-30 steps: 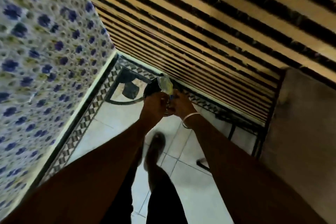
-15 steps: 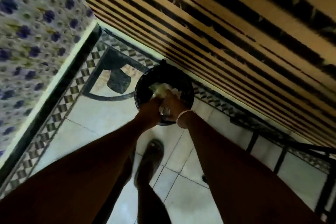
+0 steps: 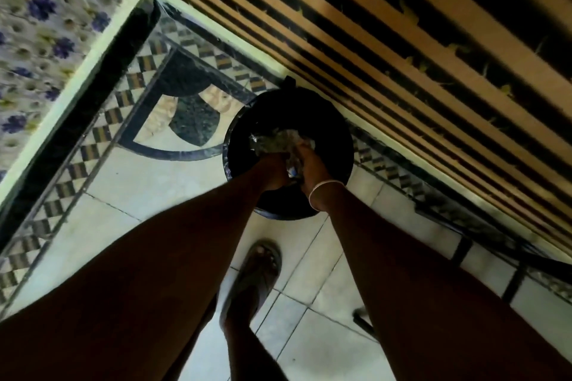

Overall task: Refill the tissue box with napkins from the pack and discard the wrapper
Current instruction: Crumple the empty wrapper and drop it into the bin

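Note:
A round black bin (image 3: 238, 130) stands on the tiled floor against the slatted wall. Over its opening both my hands are pressed together around a crumpled clear plastic wrapper (image 3: 272, 140). My left hand (image 3: 274, 172) grips the wrapper from the left and my right hand (image 3: 312, 168), with a thin bangle at the wrist, grips it from the right. The wrapper sticks out above my fingers, inside the bin's rim. The tissue box and napkins are out of view.
A wall of wooden slats (image 3: 402, 49) runs along the right, and a blue flower-patterned tiled wall (image 3: 46, 25) rises on the left. The patterned floor border (image 3: 139, 77) lies beyond the bin. My sandalled foot (image 3: 257, 275) stands just behind the bin.
I have stepped closer to the bin, which now lies directly under my hands. The wrapper has gone from held up in front of me to down inside the bin's rim.

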A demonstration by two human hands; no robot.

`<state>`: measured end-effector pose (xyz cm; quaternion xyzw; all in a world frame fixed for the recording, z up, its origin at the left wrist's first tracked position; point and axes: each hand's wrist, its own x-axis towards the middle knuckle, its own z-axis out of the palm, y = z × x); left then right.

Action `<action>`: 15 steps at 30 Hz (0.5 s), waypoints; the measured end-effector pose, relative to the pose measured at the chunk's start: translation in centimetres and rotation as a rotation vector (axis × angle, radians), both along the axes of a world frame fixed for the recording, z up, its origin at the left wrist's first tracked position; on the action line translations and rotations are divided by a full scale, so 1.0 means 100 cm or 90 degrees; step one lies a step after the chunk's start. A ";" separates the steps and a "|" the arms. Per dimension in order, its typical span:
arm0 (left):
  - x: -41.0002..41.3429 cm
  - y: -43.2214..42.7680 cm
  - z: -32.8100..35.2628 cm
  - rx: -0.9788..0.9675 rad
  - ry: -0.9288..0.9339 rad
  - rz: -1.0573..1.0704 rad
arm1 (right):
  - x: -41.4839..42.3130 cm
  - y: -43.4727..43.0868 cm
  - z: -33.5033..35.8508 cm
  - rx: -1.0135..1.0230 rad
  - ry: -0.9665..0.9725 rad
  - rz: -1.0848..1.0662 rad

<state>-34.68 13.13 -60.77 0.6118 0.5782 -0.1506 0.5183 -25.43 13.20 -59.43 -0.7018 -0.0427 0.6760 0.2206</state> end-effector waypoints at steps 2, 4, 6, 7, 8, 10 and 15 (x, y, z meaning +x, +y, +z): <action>-0.004 -0.003 0.009 0.011 -0.007 0.008 | -0.002 0.000 0.011 0.013 -0.013 -0.022; -0.012 -0.005 0.028 0.039 -0.024 0.030 | -0.005 -0.001 0.025 0.026 -0.004 -0.062; -0.020 -0.006 0.053 0.060 -0.020 0.032 | -0.008 -0.003 0.047 0.020 0.019 -0.051; -0.022 -0.007 0.063 0.061 -0.003 0.031 | -0.010 -0.004 0.051 0.020 -0.001 -0.021; -0.025 -0.007 0.077 0.071 0.009 0.036 | -0.010 -0.005 0.063 0.026 -0.026 -0.006; -0.032 -0.010 0.100 0.086 0.020 0.055 | -0.009 -0.006 0.083 0.057 -0.051 -0.026; -0.047 -0.016 0.148 0.135 -0.030 0.110 | -0.010 -0.008 0.153 0.108 -0.143 0.120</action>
